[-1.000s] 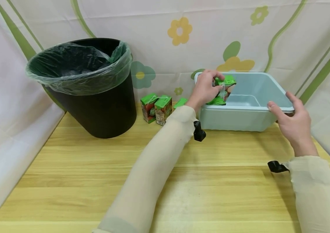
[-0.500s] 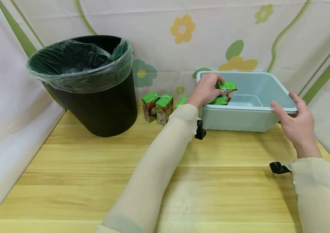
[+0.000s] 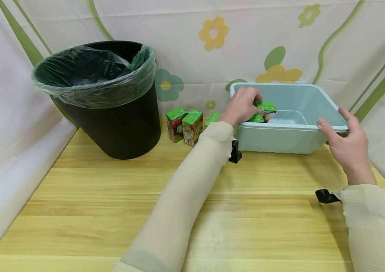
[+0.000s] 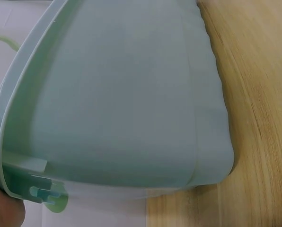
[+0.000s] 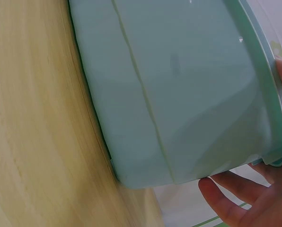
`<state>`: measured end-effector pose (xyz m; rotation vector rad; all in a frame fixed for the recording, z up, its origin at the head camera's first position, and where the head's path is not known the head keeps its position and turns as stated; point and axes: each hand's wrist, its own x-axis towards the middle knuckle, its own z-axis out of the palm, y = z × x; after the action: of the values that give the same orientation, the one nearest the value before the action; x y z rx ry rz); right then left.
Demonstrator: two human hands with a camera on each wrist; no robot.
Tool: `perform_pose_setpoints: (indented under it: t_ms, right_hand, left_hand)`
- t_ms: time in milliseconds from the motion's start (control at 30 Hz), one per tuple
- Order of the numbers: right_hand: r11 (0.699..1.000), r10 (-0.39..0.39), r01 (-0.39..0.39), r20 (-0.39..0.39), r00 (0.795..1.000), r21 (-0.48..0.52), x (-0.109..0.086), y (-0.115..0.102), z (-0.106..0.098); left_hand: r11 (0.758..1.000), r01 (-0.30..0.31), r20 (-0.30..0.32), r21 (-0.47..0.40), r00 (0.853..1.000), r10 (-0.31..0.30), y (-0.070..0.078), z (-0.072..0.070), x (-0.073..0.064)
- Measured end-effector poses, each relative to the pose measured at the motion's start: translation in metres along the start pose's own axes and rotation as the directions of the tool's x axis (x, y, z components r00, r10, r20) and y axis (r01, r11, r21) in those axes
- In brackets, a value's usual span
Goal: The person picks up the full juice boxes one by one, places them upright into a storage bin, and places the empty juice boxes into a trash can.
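Note:
My left hand (image 3: 242, 105) reaches over the near left rim of the light blue plastic bin (image 3: 277, 139) and holds a juice box (image 3: 268, 107) with a green top inside it. Close by in that corner is another green-topped juice box (image 3: 256, 118), partly hidden by the hand. My right hand (image 3: 348, 145) grips the bin's right end, thumb over the rim and fingers below. In the right wrist view, fingertips (image 5: 212, 189) reach under that end. The left wrist view shows mostly the bin's outer wall (image 4: 117, 94); the held box is out of sight there.
Left of the bin stand three juice boxes: a red one (image 3: 176, 125), a brown one (image 3: 192, 127) and one (image 3: 211, 118) half hidden by my left arm. A black trash can (image 3: 117, 132) with a green liner stands farther left. A flowered cloth (image 3: 192, 56) hangs behind.
My left hand has moved down, lowering the juice box deeper into the bin. The right hand keeps its grip on the rim. The whole head view has shifted slightly.

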<state>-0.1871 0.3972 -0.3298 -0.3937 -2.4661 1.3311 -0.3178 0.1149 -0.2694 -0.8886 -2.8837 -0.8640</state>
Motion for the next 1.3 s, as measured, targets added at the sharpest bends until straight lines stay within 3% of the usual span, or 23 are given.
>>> perform_pose_setpoints:
  t_ms: [300,500,667,967,1300]
  right_hand:
    - [1.000,-0.011,0.011,-0.002,1.000,-0.011,0.001,-0.003,0.001]
    - [1.000,-0.008,0.008,0.009,1.000,-0.012,0.001,-0.005,0.002]
    - [1.000,-0.004,0.005,0.024,1.000,-0.015,0.000,-0.004,0.002]
    - [1.000,0.002,-0.003,0.017,1.000,0.011,-0.005,0.003,-0.001]
    - [1.000,-0.011,0.011,0.009,1.000,0.025,-0.003,0.001,-0.001]
  left_hand:
    - [0.994,0.013,0.074,0.106,0.997,-0.021,0.004,-0.006,0.000]
    - [0.995,0.032,0.066,0.093,0.997,-0.039,0.004,-0.008,0.000]
    - [0.997,0.078,0.010,-0.023,0.997,-0.077,0.001,-0.005,-0.001]
    - [0.984,0.046,-0.076,-0.175,0.995,-0.060,-0.002,0.001,-0.009]
    - [0.921,0.019,-0.146,-0.388,0.986,-0.082,0.001,-0.010,-0.031]
